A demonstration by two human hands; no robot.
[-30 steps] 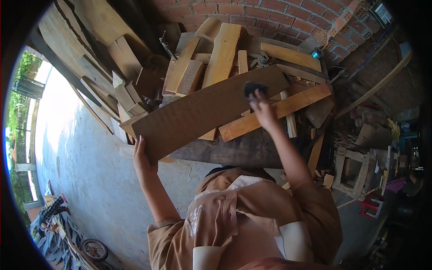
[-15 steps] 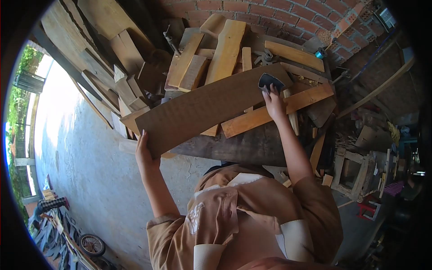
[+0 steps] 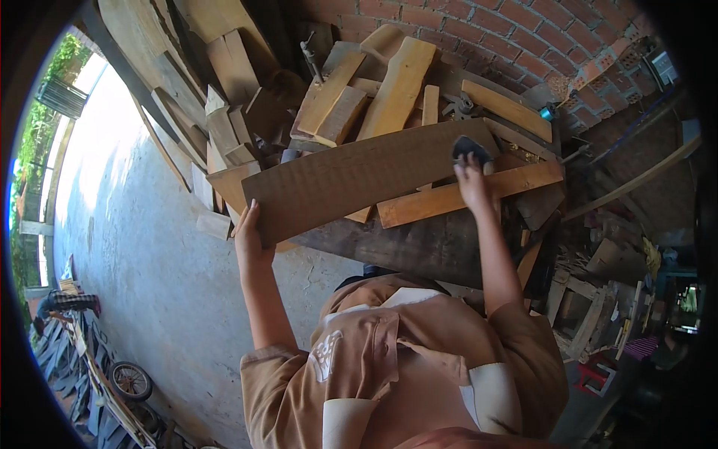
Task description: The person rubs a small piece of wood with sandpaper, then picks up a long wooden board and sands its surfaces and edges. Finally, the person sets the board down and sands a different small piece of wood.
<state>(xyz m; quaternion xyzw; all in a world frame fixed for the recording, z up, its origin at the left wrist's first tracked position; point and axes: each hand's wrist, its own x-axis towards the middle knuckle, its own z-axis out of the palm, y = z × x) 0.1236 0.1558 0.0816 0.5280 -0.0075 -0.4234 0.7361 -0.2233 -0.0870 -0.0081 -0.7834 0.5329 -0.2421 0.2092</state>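
A long brown wooden board (image 3: 359, 173) slants across the front of the workbench, raised over other planks. My left hand (image 3: 254, 236) grips its lower left end, with fingers along the edge. Near the board's far right end, my right hand (image 3: 473, 185) presses a dark piece of sandpaper (image 3: 467, 147) on the face; the hand is slightly blurred. Just below the board lies an orange-brown plank (image 3: 471, 194), close to my right wrist.
Several planks, including a yellowish one (image 3: 400, 86), lie on the workbench (image 3: 396, 251). A clamp (image 3: 310, 60) stands at the back left, before a brick wall (image 3: 516, 37). Boards (image 3: 232, 63) lean at left. A wheel (image 3: 130, 381) lies on the concrete floor (image 3: 172, 299).
The whole view has shifted, so the bench appears further right. My right hand and the sandpaper stay near the board's right end, now blurred by motion. My left hand keeps its grip.
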